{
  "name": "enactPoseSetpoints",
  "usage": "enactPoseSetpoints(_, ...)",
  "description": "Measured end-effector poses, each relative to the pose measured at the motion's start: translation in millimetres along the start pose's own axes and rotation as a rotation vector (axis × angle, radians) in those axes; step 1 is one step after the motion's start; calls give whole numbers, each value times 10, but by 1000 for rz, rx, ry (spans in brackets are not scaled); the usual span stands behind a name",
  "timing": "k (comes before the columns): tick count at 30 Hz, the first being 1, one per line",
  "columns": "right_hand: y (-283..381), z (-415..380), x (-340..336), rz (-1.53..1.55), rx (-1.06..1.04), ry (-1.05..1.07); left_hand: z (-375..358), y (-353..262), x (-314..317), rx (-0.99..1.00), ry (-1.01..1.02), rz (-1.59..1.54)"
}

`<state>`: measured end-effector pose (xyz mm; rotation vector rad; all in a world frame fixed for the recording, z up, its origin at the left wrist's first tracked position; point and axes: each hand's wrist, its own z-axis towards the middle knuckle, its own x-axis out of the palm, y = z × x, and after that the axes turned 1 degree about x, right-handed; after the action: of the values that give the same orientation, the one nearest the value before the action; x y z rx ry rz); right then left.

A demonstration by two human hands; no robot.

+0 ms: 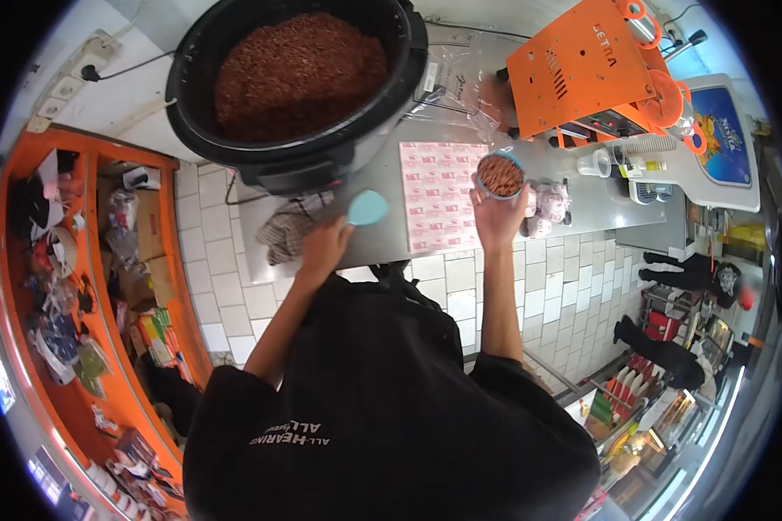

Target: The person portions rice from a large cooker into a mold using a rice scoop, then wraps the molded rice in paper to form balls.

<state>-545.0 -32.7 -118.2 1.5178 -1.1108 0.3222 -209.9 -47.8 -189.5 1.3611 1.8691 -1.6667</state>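
Observation:
My left hand grips a light-blue spatula over the metal counter, beside a checked cloth. In my right hand is a small blue-rimmed bowl filled with brown food pieces, held at the right edge of pink-and-white printed paper. A large black pot of reddish-brown crumbly food stands beyond my left hand. Wrapped pink-and-white bundles lie just right of the bowl.
An orange machine stands at the back right, with plastic cups near it. Clear plastic lies behind the paper. Orange shelves are at the left. Two people in dark clothes are far right.

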Motion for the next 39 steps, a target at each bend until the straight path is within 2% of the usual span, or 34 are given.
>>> enactPoseSetpoints(1,35,13,-258,-120,30,-77,13,28,155,-18,-2,-8)
enactPoseSetpoints(3,-28,30,-458,-366,-87,-212,10,-11,393,136,-507,319)
enactPoseSetpoints(4,-73,90,-530,-561,-211,-173,-25,-129,475,131,-522,340)
enactPoseSetpoints(5,-157,212,-848,-814,-274,-3,-36,-274,586,117,-519,352)
enactPoseSetpoints(6,-254,252,-860,-1127,-470,50,-16,-437,723,219,-454,318)
enactPoseSetpoints(7,-165,197,-659,-1628,-588,208,31,-590,856,323,-389,285)
enactPoseSetpoints(8,-218,169,-579,-1745,-520,263,81,-746,1014,316,-384,298)
enactPoseSetpoints(9,-424,238,-721,-1934,-586,359,131,-897,1199,363,-298,270)
enactPoseSetpoints(10,-502,261,-759,-1974,-539,380,153,-994,1354,407,-214,238)
enactPoseSetpoints(14,-393,261,-787,-2031,-397,410,140,-1139,1538,358,-212,329)
enactPoseSetpoints(20,-298,367,-848,-1912,-471,440,139,-1230,1435,294,-141,312)
enactPoseSetpoints(24,423,377,-635,-1728,-579,334,283,-1239,1363,212,-129,214)
enactPoseSetpoints(26,794,589,-737,-1552,-301,140,554,-1228,1285,176,-171,8)
enactPoseSetpoints(27,946,762,-852,-1536,-335,153,706,-1230,1267,178,-175,7)
enactPoseSetpoints(29,1121,1152,-1223,-1518,-374,159,1025,-1244,1265,271,-354,49)
enactPoseSetpoints(31,1155,1524,-1679,-1627,-505,289,1365,-1273,1210,293,-371,39)
enactPoseSetpoints(32,1208,1589,-1766,-1634,-363,294,1497,-1290,1195,304,-388,28)
enactPoseSetpoints(33,1233,1535,-1710,-1633,-376,293,1585,-1305,1192,313,-396,30)
enactPoseSetpoints(35,1221,1321,-1481,-2175,-853,124,1756,-1291,1187,266,-398,194)
enactPoseSetpoints(36,1204,1255,-1283,-2040,-975,140,1815,-1271,1183,269,-406,197)
enactPoseSetpoints(37,1062,1352,-1344,-2039,-976,139,1821,-1259,1209,253,-390,199)
enactPoseSetpoints(38,860,1496,-1450,-1908,-835,324,1820,-1242,1240,238,-370,203)
enactPoseSetpoints(39,720,1523,-1402,-1826,-697,387,1809,-1237,1240,242,-360,207)
